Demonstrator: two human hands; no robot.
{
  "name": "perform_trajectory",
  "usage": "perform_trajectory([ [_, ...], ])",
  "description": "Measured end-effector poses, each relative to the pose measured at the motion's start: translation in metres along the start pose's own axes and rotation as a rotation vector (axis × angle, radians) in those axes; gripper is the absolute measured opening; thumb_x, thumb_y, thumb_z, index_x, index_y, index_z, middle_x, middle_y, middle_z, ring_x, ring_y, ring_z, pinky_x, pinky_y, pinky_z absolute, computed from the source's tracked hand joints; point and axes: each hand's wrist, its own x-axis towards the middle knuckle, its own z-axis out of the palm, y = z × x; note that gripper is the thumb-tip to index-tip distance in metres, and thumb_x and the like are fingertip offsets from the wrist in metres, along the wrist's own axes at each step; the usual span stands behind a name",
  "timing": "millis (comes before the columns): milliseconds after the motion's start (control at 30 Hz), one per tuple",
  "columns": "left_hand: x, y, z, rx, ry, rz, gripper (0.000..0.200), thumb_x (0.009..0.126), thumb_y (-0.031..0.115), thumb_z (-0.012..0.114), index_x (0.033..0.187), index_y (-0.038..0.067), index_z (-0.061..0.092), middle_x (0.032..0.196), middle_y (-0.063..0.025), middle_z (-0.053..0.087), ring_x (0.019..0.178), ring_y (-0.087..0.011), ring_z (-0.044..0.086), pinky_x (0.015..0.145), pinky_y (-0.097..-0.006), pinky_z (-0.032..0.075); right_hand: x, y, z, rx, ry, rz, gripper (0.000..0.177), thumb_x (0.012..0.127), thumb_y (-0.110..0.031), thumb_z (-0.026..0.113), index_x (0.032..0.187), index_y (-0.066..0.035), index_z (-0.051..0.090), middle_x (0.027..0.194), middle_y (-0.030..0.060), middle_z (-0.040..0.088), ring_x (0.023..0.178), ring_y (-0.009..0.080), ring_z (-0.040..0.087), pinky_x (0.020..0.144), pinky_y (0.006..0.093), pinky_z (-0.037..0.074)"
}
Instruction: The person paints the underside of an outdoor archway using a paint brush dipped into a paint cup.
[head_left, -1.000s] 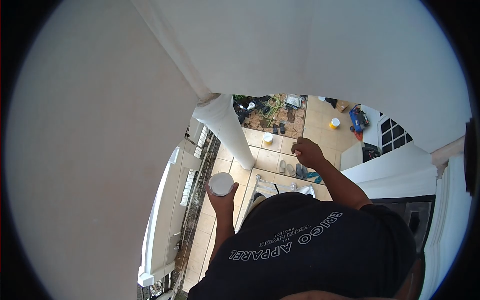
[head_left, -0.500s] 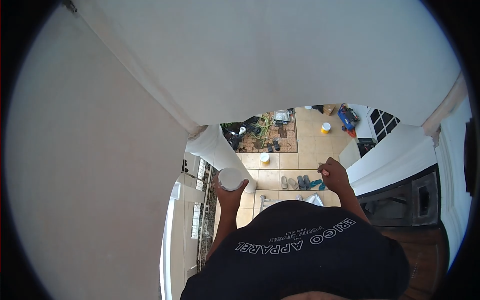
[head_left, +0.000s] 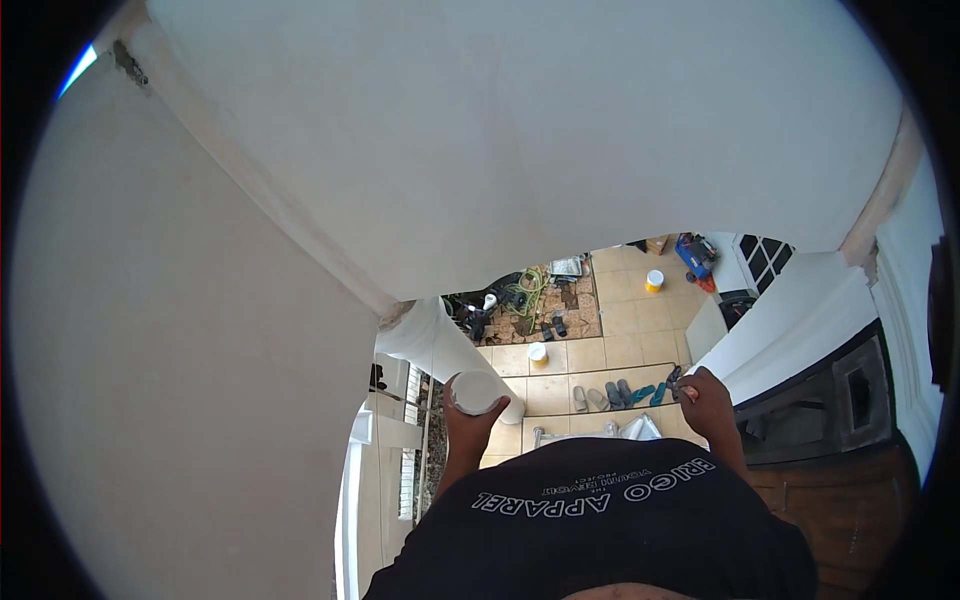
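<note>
My left hand [head_left: 470, 428] is wrapped round a round white container [head_left: 476, 392], seen from above at the lower middle. My right hand [head_left: 706, 402] is closed at the right, its fingers pinched on a small dark item [head_left: 676, 382] too small to name. The two hands are well apart, in front of my black shirt. A large pale wall or ceiling surface [head_left: 540, 130] fills the upper view, above both hands.
Far below lies a tiled floor [head_left: 632, 312] with two white and yellow buckets [head_left: 538, 353], a row of sandals [head_left: 597, 398], a coiled green hose [head_left: 533, 298] and a blue machine [head_left: 697, 256]. A white column [head_left: 450, 352] stands behind my left hand.
The view has tilted up, so the floor and both hands sit lower in it. My right hand has shifted slightly right, and a dark item now shows at its fingertips.
</note>
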Motion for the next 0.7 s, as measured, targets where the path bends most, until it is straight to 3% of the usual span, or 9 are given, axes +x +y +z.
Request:
perform_trajectory([
  [233, 0.008, -0.004, 0.008, 0.013, -0.135, 0.022, 0.082, 0.062, 0.013, 0.089, 0.126, 0.003, 0.039, 0.111, -0.0109, 0.058, 0.103, -0.0214, 0.057, 0.088, -0.0349, 0.048, -0.039, 0.019, 0.001, -0.071, 0.079, 0.185, 0.009, 0.082, -0.012, 0.058, 0.082, -0.01, 0.067, 0.081, 0.0122, 0.056, 0.076, 0.0339, 0.059, 0.065, 0.0428, 0.046],
  [300, 0.005, 0.0, 0.013, 0.007, -0.127, 0.038, 0.081, 0.062, 0.014, 0.089, 0.126, 0.003, 0.04, 0.111, -0.011, 0.057, 0.104, -0.0216, 0.057, 0.088, -0.0349, 0.048, -0.041, 0.022, 0.004, -0.088, 0.069, 0.195, 0.005, 0.077, -0.007, 0.066, 0.082, -0.007, 0.067, 0.081, 0.0116, 0.057, 0.075, 0.0323, 0.06, 0.066, 0.0402, 0.048],
  [700, -0.036, -0.024, 0.002, -0.067, 0.011, -0.023, 0.075, 0.062, 0.008, 0.088, 0.122, 0.002, 0.043, 0.111, -0.0107, 0.056, 0.104, -0.0208, 0.057, 0.089, -0.0345, 0.048, -0.016, 0.027, 0.004, -0.119, -0.023, 0.019, 0.008, 0.08, -0.011, 0.06, 0.083, -0.009, 0.067, 0.082, 0.0119, 0.057, 0.076, 0.0332, 0.059, 0.066, 0.0414, 0.047],
])
